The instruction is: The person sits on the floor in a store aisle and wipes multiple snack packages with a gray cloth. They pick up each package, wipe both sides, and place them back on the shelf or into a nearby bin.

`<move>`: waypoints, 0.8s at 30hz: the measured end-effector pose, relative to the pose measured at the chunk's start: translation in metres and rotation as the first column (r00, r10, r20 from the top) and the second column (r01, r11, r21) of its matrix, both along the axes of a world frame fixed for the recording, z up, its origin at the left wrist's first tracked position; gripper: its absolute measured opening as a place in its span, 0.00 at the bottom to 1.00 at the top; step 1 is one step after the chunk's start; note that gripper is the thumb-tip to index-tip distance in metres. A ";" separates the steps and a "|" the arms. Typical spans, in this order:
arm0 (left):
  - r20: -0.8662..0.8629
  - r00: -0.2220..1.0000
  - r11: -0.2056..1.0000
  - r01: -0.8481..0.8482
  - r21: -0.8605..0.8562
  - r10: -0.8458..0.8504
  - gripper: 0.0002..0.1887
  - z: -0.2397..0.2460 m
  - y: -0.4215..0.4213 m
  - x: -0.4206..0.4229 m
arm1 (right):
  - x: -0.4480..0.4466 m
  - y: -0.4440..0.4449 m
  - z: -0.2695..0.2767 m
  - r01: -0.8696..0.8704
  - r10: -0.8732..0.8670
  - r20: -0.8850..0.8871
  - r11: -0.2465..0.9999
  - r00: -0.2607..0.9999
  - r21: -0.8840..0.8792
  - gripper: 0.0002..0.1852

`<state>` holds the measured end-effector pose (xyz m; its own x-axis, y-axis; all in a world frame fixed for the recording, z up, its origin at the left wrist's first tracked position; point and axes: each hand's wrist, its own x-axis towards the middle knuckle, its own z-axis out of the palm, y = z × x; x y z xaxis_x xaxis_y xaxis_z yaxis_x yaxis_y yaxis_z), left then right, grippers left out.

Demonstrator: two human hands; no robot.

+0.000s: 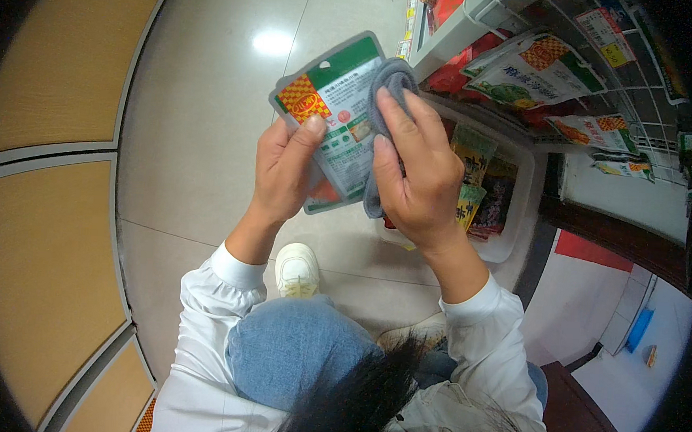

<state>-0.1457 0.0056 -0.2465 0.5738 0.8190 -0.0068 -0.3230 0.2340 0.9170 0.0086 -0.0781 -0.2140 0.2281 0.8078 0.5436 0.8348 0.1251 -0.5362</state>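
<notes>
A flat seasoning packet (342,138) with a green, white and checkered printed face is pinched in my left hand (289,171), the thumb lying across its front. It is tilted, and its hanging hole shows near the top edge. My right hand (423,167) grips a folded grey cloth (390,76), which lies against the packet's right side and covers part of the print. Fingers and thumb of that hand press on the cloth. Below and behind the right hand, a translucent plastic bin (522,197) on the floor holds several packets (493,189), partly hidden by the hand.
On the right, a white wire rack (633,91) carries hanging seasoning packets (536,73) and price tags (606,36). A white shelf edge (452,29) juts in at the top. Wood-fronted cabinets (41,245) line the left, beside the tiled floor (198,112). My shoe (297,269) is below the packet.
</notes>
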 end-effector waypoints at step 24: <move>-0.088 0.979 0.978 -0.190 -0.087 0.183 0.21 0.007 0.020 0.005 | 0.008 -0.052 -0.047 -0.379 0.344 -0.197 0.906 0.918 -0.187 0.16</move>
<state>-0.1402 0.0258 -0.2393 0.4055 0.9049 -0.1290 -0.2963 0.2637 0.9180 0.0168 -0.1300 -0.2612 -0.0348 0.9443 0.3272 0.6579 0.2681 -0.7038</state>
